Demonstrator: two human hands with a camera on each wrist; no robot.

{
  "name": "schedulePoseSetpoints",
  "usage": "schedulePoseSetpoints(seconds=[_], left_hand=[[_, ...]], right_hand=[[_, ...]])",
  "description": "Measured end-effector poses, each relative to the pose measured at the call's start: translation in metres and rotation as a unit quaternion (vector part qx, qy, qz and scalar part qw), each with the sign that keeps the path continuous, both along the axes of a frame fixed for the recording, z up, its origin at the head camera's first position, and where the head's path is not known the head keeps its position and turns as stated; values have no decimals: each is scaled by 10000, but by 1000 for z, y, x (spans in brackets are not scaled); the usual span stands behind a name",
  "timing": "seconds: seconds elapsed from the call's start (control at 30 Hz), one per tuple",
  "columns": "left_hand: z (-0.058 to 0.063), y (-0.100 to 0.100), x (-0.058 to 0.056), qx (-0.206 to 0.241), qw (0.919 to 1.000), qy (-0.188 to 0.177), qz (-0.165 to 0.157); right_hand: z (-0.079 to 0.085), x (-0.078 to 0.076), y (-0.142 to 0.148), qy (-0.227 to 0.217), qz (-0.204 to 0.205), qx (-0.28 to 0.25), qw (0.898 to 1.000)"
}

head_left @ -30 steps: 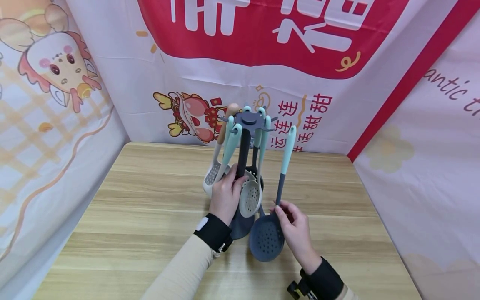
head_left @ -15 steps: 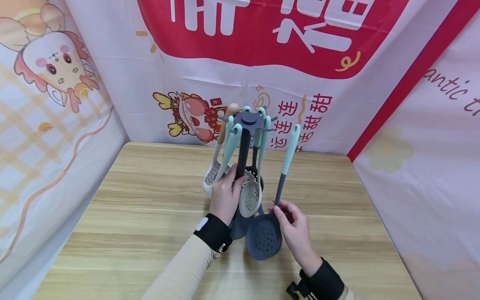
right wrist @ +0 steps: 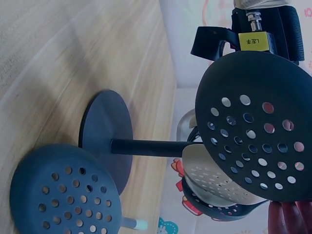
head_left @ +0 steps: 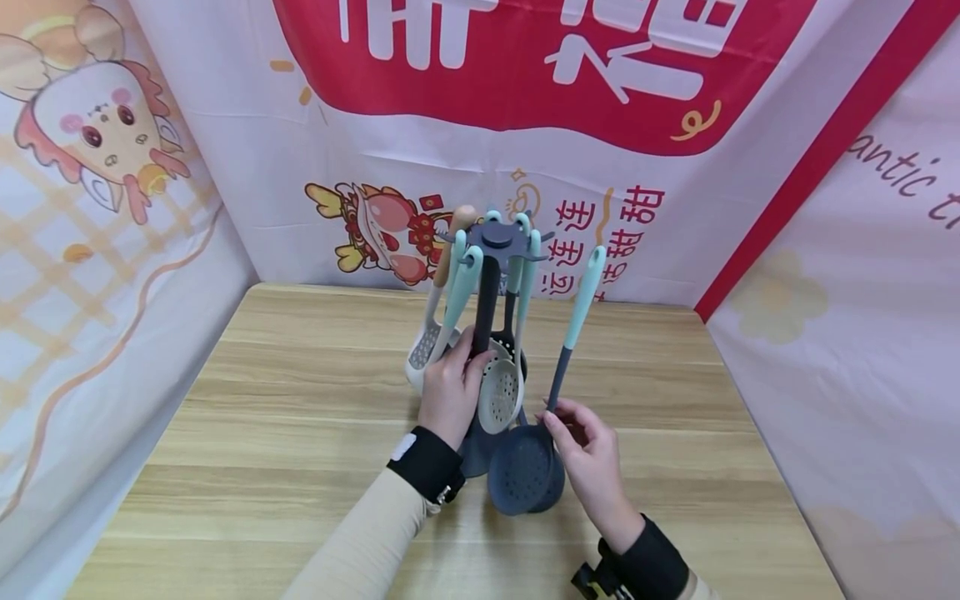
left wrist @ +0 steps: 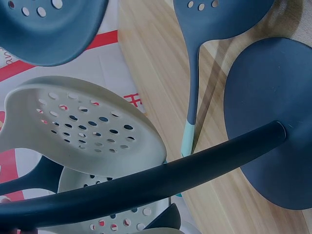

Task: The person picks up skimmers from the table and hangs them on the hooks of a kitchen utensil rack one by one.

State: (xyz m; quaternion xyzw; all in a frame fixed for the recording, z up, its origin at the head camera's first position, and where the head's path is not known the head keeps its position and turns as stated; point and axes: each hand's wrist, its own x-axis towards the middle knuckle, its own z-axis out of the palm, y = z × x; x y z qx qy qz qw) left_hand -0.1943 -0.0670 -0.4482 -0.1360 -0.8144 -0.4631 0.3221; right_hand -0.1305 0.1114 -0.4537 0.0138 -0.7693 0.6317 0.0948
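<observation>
My left hand (head_left: 450, 396) grips the dark pole (head_left: 487, 304) of a utensil stand, above its round base (right wrist: 109, 141). Between the thumb and fingers of my right hand (head_left: 588, 454) is the neck of a dark skimmer (head_left: 520, 471), its mint handle (head_left: 583, 300) pointing up and leaning right. The skimmer's perforated bowl is in front of the stand, close beside the base in the head view. A second dark skimmer (right wrist: 68, 190) lies on the table, mostly behind the held one in the head view. A pale grey skimmer (head_left: 498, 398) hangs by the pole.
Several other utensils hang from the stand's hooked top (head_left: 498, 237), including a white one with a wooden handle (head_left: 452, 242). The stand rises from a wood-grain table (head_left: 300, 467). Printed cloth (head_left: 247, 142) walls the back and sides.
The held skimmer has tilted: its bowl has swung slightly left and its handle top right. More of the lying skimmer shows behind it. Both hands stay nearly in place.
</observation>
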Motion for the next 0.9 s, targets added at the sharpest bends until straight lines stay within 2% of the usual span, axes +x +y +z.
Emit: schedulePoseSetpoints(seconds=[0.23, 0.9], left_hand=[[0, 0, -1, -10, 10000, 51, 36], [1, 0, 1, -112, 9999, -88, 83]], right_hand=[[0, 0, -2, 238, -3, -14, 9997], [8, 5, -7, 602, -25, 122, 9981]])
